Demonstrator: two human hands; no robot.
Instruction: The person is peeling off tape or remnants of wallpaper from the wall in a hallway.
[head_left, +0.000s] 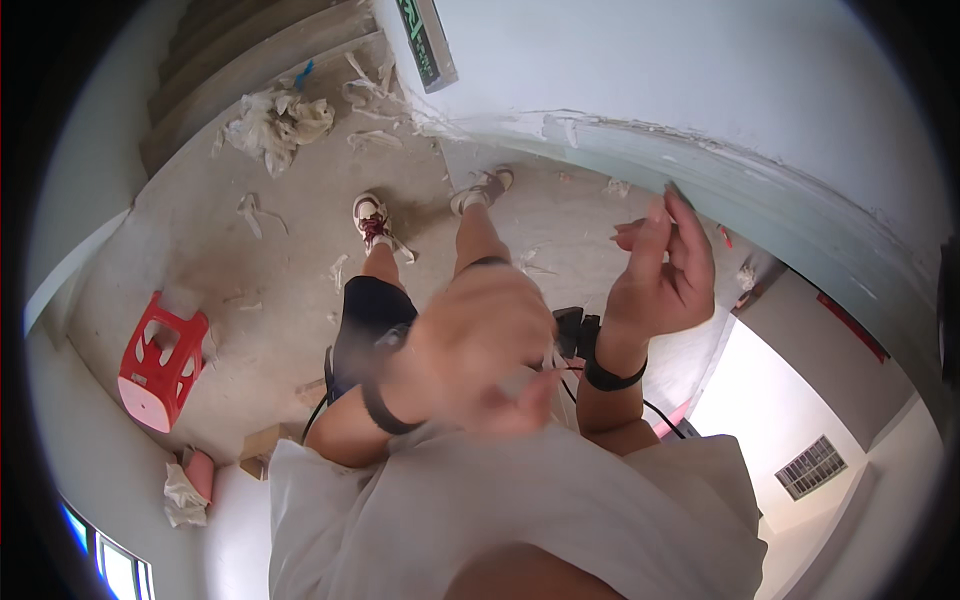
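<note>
My left hand (487, 341) is in front of my body, badly blurred, with its fingers curled. A small greyish patch shows by its thumb, too blurred to tell what it is. My right hand (664, 262) is raised to the right, its thumb and forefinger drawn close together. Whether anything thin is between them cannot be made out. Beyond that hand runs the pale green lower band (720, 202) of a white wall (675, 67). A ragged line of peeling paint (645, 124) marks the band's upper edge. Dark straps circle both wrists.
Crumpled whitish strips (277, 127) lie heaped near concrete steps (262, 60); loose scraps dot the concrete floor (300, 202). A red plastic stool (161, 360) lies on its side at left. A cardboard box (262, 450) is nearby. A black cable (664, 420) hangs beside me.
</note>
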